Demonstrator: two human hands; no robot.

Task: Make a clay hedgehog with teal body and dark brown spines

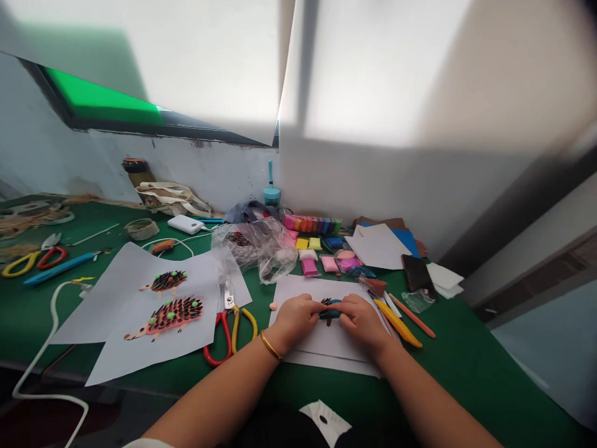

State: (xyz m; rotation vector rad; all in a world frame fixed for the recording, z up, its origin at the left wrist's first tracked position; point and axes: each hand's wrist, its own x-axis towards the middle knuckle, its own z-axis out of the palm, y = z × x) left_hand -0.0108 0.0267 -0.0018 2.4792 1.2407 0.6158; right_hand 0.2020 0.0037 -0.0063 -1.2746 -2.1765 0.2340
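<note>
On a sheet of white paper (345, 348) lies a small blue clay figure (334, 311) with dark, pointed seed-like spikes on its left part and a brown bit below. My left hand (298, 320), with a gold bangle at the wrist, has curled fingers, and its index fingertip is on the spiked side. From the other side my right hand (361, 320) is closed at the figure's blue end, its index finger reaching across the top. Both hands hide part of the figure, and the thumbs are partly covered. A small peach clay ball (273, 306) rests at the paper's left edge.
Left are two spiky clay hedgehogs (175, 316) on paper and red-yellow scissors (231, 323). Behind lie clay packets (308, 266) and a plastic bag (261, 242). Right are a yellow cutter-like tool (398, 323), an orange stick (413, 316) and a dark phone (418, 274).
</note>
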